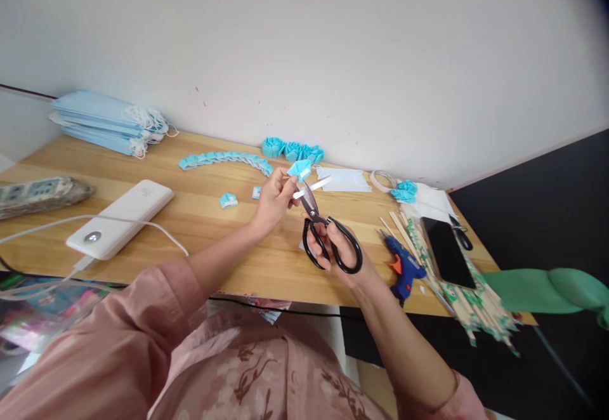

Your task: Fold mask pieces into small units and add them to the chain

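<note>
Above the wooden table [266, 268], we pinch a folded blue piece [299, 169] in our left hand [276, 198] while our right hand [343, 249] grips black-handled scissors [312, 212] by a white strip [321, 184] (3 blue rosettes [292, 150] lie behind).

The right hand [343, 254] holds black-handled scissors [313, 213].

Black-handled scissors [311, 212], turquoise-and-white piece [299, 169], blue glue gun [404, 266], pink floral shirt [266, 379]
</note>
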`<state>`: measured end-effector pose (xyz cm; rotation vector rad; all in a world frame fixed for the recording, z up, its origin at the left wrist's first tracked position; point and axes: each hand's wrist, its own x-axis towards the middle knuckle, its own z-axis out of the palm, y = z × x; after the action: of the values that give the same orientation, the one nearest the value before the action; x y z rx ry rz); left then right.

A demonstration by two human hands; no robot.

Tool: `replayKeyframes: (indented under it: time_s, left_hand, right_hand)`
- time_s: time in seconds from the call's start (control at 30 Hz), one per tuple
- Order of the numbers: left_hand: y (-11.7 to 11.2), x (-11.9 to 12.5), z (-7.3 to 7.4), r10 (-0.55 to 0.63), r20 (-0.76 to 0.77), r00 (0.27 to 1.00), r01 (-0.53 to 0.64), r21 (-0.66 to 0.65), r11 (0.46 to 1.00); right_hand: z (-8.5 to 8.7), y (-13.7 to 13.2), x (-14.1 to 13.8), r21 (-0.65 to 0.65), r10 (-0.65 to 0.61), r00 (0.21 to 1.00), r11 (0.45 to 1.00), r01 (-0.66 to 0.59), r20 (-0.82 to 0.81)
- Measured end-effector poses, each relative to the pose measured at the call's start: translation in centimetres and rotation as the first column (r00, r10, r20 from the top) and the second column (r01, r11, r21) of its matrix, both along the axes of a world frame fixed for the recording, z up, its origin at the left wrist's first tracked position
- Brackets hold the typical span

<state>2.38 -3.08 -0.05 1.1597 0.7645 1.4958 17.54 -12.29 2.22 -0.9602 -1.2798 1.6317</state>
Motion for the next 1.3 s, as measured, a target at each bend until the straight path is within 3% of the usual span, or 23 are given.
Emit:
replayKeyframes:
  time_s: [0.6,0.87,0.97,1.07,1.1,1.17,1.23,1.3]
  left_hand:
    - [0.0,-0.1,-0.1,0.021,-0.016,1.000,-0.021,0.000,1.000]
    - [0.0,0.0,-0.6,0.100,-0.092,0.991,-0.095,0.062,0.994]
    - [-0.2,-0.1,-0.7,0.113,-0.139,0.984,-0.098,0.109,0.989]
    - [0.0,-0.4,-0.6,0.181,-0.185,0.966,-0.167,0.092,0.982]
    - [0.2,-0.6,-0.5,0.197,-0.181,0.964,-0.186,0.078,0.979]
    - [0.6,-0.8,-0.5,0.207,-0.147,0.967,-0.200,0.055,0.978]
    - [1.0,-1.0,-0.5,0.201,-0.112,0.973,-0.199,0.028,0.980]
    - [1.2,-1.1,-0.6,0.198,-0.099,0.975,-0.199,-0.003,0.980]
  right_hand:
    - [0.5,-0.5,-0.8,-0.022,-0.057,0.998,0.998,0.057,0.010]
    - [1.0,-0.9,-1.7,-0.035,-0.072,0.996,0.997,0.074,0.044]
    - [1.5,-1.5,-1.9,-0.050,-0.016,0.999,0.999,0.018,0.052]
    - [2.1,-1.8,-0.2,0.040,-0.018,0.990,0.999,0.012,0.143]
    - [2.1,-1.7,0.9,0.121,-0.102,0.972,0.990,0.078,0.212]
    - [1.8,-1.2,3.5,0.340,-0.320,0.866,0.921,0.189,0.384]
    - [1.0,-0.7,5.9,0.472,-0.470,0.642,0.862,0.186,0.606]
    - [-0.3,-0.4,7.7,0.550,-0.532,0.361,0.833,0.062,0.766]
